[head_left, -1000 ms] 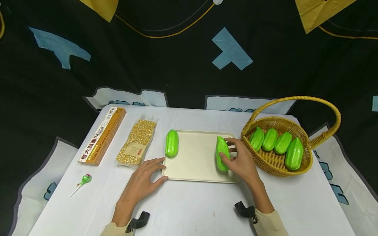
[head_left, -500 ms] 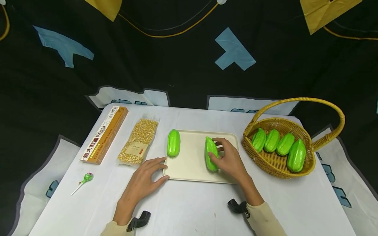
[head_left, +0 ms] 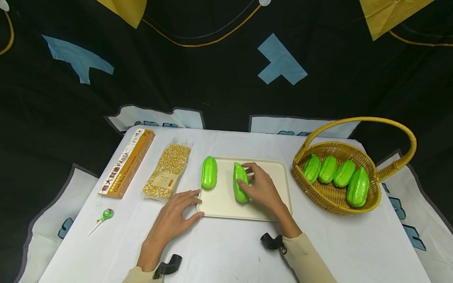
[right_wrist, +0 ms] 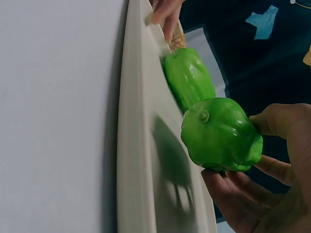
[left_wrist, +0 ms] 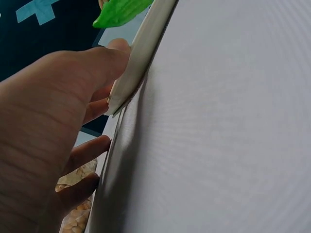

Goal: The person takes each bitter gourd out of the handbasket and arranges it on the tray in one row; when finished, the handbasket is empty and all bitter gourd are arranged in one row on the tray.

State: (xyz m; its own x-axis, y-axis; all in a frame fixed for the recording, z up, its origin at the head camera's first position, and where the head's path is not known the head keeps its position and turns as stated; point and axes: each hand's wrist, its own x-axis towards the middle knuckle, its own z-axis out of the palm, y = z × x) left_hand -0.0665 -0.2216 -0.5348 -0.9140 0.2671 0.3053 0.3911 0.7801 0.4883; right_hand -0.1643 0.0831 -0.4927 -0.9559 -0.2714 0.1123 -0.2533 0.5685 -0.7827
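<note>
My right hand (head_left: 261, 186) grips a shiny green ribbed gourd (head_left: 239, 183), thumb on one side and fingers on the other. In the right wrist view that gourd (right_wrist: 221, 133) is raised above the cream tray (right_wrist: 133, 145), its shadow falling on the tray. A second green gourd (head_left: 209, 173) lies at the tray's left end. My left hand (head_left: 173, 216) rests at the near left corner of the tray (head_left: 226, 208), fingers spread and fairly straight. In the left wrist view its thumb (left_wrist: 119, 53) touches the tray's rim.
A wicker basket (head_left: 318, 196) with a tall handle stands at the right, holding several green gourds (head_left: 358, 188). On the left lie a bag of corn kernels (head_left: 173, 157), a pasta box (head_left: 132, 163) and a lollipop (head_left: 107, 214). A black cloth hangs behind the white table.
My right hand has carried the gourd leftward over the tray, from its right end to near the middle. The left hand stays at the corner.
</note>
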